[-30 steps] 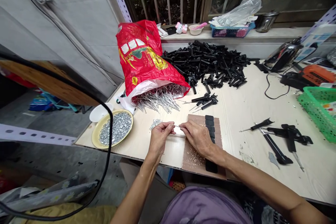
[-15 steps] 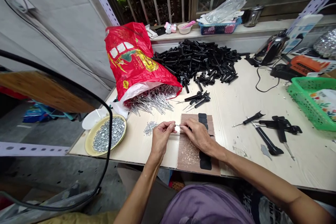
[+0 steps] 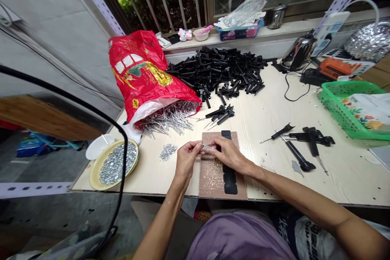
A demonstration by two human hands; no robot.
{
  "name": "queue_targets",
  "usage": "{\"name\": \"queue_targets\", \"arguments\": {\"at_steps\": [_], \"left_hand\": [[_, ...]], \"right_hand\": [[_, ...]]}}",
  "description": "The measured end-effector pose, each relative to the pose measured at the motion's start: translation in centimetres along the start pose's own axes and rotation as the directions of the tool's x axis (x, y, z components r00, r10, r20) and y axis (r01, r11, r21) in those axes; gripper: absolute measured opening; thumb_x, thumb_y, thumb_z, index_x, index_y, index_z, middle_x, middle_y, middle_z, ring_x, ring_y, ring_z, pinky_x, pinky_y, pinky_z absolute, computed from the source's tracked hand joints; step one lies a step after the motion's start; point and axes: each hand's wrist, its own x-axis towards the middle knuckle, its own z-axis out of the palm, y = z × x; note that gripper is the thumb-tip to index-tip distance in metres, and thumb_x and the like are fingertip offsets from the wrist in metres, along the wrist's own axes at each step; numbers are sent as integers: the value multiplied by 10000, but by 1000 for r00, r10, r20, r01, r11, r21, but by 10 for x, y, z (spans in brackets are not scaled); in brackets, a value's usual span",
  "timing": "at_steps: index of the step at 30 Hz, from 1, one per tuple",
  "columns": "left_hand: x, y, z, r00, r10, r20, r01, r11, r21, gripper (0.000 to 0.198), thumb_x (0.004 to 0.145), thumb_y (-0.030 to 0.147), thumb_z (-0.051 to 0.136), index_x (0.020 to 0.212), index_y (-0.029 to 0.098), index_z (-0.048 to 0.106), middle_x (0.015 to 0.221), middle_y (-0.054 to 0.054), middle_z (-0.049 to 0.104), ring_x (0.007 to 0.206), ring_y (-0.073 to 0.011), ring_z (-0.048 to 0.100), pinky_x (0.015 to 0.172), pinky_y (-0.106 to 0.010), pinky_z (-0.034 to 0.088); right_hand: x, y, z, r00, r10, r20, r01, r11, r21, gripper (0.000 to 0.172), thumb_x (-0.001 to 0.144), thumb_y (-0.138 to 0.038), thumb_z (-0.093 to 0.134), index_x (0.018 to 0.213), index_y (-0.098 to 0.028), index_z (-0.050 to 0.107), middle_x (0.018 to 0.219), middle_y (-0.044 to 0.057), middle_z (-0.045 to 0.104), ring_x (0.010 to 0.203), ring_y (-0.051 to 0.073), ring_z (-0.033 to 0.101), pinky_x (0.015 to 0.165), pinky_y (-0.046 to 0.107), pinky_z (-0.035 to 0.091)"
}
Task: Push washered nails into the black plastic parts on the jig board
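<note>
Both hands have shifted rightward across the table [image 3: 262, 109], their fingertips now meeting at the left edge of the brown board [image 3: 210, 187]. Behind them, a red bag [image 3: 146, 77] lies with metal rods [image 3: 170, 118] fanning from its mouth, beside a heap of black parts [image 3: 219, 69]. Well to the left sits a yellow bowl [image 3: 94, 172] of small metal pieces. The left hand [image 3: 186, 160] pinches one end of a thin rod [image 3: 209, 146] between thumb and fingers; the right hand [image 3: 230, 155] curls at its other end, fingertips partly hidden, so I cannot tell whether it grips.
</note>
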Motion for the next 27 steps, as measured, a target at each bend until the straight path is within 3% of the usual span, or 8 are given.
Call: {"name": "queue_targets", "arguments": {"at_steps": [3, 5, 9, 14, 19, 23, 27], "left_hand": [[0, 0, 4, 1000, 1, 9, -1, 1000, 3, 246, 698, 314, 733, 826, 109, 683, 698, -20, 653, 588, -90, 578, 637, -226, 467], [1, 1, 7, 1000, 2, 10, -2, 1000, 9, 251, 699, 315, 733, 832, 109, 681, 707, -25, 661, 593, -93, 584, 638, -228, 471], [0, 2, 12, 1000, -9, 24, 9, 1000, -4, 246, 690, 312, 741, 819, 111, 680, 692, -21, 660, 591, -95, 590, 639, -231, 484], [0, -1, 17, 999, -36, 33, 37, 999, -14, 266, 667, 328, 755, 812, 115, 686, 694, -20, 665, 576, -89, 588, 621, -222, 482], [-1, -6, 21, 997, -68, 27, 67, 997, 29, 279, 667, 336, 753, 828, 116, 696, 715, -23, 666, 571, -87, 586, 589, -209, 470], [-5, -5, 27, 991, -115, 73, 112, 993, 46, 397, 697, 358, 728, 1025, 140, 679, 766, -19, 648, 595, -86, 576, 595, -213, 470], [-8, -7, 30, 996, -37, 84, 20, 980, 200, 530, 779, 413, 636, 1256, 199, 554, 712, 20, 562, 533, -72, 491, 517, -206, 421]], "right_hand": [[-3, 2, -4, 1000, -21, -22, 20, 997, -68, 216, 931, -319, 456, 890, -163, 600, 880, 58, 589, 805, 160, 548, 706, 271, 414], [-5, 3, -6, 1000, 15, 11, -14, 998, -58, 276, 950, -326, 409, 837, -164, 602, 824, 47, 593, 764, 153, 546, 684, 269, 407], [-3, 3, -12, 979, 147, 139, -169, 972, 163, 342, 939, -402, 420, 803, -153, 610, 700, 13, 600, 620, 122, 522, 569, 238, 380], [-4, 2, -19, 999, 29, 30, -32, 995, 100, 258, 916, -327, 484, 824, -154, 652, 802, 39, 625, 786, 151, 545, 699, 267, 399], [-9, 6, -26, 979, 135, 153, -160, 974, 162, 302, 938, -354, 434, 844, -139, 624, 668, -3, 580, 586, 109, 516, 561, 230, 377], [-10, 19, -46, 999, -2, 48, 8, 992, -125, 228, 933, -298, 463, 879, -159, 636, 858, 42, 605, 746, 135, 545, 645, 245, 405], [-8, 41, -69, 995, -74, 63, 94, 904, -416, 243, 955, -278, 417, 924, -174, 634, 885, 46, 581, 720, 128, 522, 585, 231, 385]]}}
